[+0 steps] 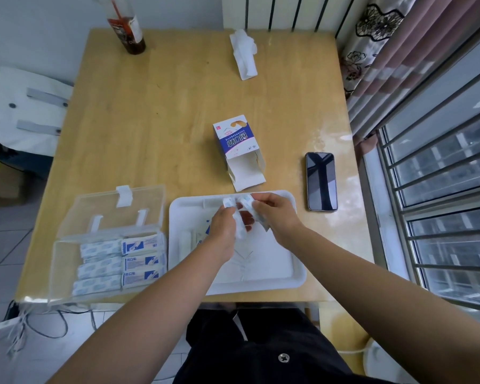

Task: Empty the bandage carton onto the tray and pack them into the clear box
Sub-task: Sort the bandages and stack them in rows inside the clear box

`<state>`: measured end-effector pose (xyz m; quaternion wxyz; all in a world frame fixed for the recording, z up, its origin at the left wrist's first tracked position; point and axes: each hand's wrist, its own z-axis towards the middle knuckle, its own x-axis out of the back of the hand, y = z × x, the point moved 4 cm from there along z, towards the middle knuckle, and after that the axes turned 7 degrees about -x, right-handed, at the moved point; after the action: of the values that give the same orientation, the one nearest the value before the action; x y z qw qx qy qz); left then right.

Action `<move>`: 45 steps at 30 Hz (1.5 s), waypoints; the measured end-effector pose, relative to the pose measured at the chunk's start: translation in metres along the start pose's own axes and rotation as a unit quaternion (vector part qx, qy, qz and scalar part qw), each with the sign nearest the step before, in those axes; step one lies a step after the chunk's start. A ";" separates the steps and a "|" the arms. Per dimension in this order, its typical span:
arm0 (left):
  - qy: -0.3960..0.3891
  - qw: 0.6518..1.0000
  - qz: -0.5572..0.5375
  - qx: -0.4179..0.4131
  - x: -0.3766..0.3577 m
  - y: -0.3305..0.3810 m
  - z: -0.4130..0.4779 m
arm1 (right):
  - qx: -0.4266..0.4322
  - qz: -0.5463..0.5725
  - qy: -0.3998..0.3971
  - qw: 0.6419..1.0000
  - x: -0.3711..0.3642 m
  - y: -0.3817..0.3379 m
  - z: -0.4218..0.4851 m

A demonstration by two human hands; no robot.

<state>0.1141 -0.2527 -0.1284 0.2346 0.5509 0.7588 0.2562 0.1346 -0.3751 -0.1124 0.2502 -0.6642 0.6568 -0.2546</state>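
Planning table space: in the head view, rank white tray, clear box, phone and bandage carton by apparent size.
1. white tray and clear box (lid open): alike, largest.
2. bandage carton.
3. phone, narrowly smallest.

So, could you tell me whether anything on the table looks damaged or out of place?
The blue-and-white cardboard bandage carton lies on its side beyond the white plastic tray, its open end looking torn along one wall, flaps splayed. A crumpled white tissue lies loose farther back.

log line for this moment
left hand, right hand: hold bandages over tray | carton: open, beyond tray | clear box: open, partly packed
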 end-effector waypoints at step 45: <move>-0.067 0.718 0.583 -0.374 -0.003 0.000 -0.011 | 0.269 -0.605 0.082 0.745 0.027 0.016 -0.013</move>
<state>0.1077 -0.2574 -0.1201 0.2762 0.7676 0.1120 0.5675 0.1140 -0.4020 -0.1127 0.1570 -0.8044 0.0390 -0.5717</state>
